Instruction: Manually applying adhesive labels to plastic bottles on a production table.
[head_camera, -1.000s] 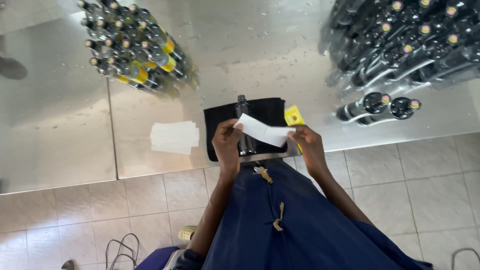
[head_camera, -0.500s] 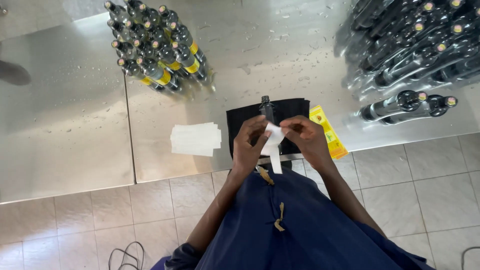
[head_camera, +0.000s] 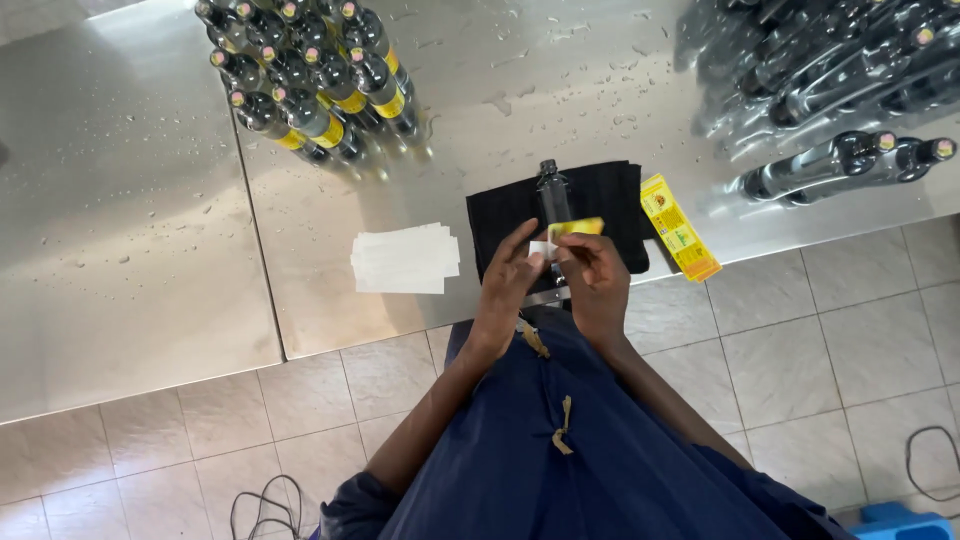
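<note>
My left hand (head_camera: 508, 280) and my right hand (head_camera: 593, 275) meet over a black cloth (head_camera: 610, 200) at the counter's front edge. Together they pinch a small label (head_camera: 565, 232), its yellow face peeling from white backing. A dark glass bottle (head_camera: 551, 190) lies on the cloth just beyond my fingers, its cap pointing away from me. A stack of yellow labels (head_camera: 678, 226) rests to the right of the cloth, and a pile of white backing papers (head_camera: 404, 259) lies to the left.
The steel counter (head_camera: 130, 230) is wet with droplets. Several labelled bottles (head_camera: 310, 70) stand clustered at the back left. Several unlabelled bottles (head_camera: 840, 80) lie at the back right. Below is a tiled floor with cables (head_camera: 262, 505) and a blue object (head_camera: 895, 523).
The white strip I held stretched between both hands a second ago is now drawn in close to the bottle, with its yellow side showing. The camera has shifted, so everything sits further right.
</note>
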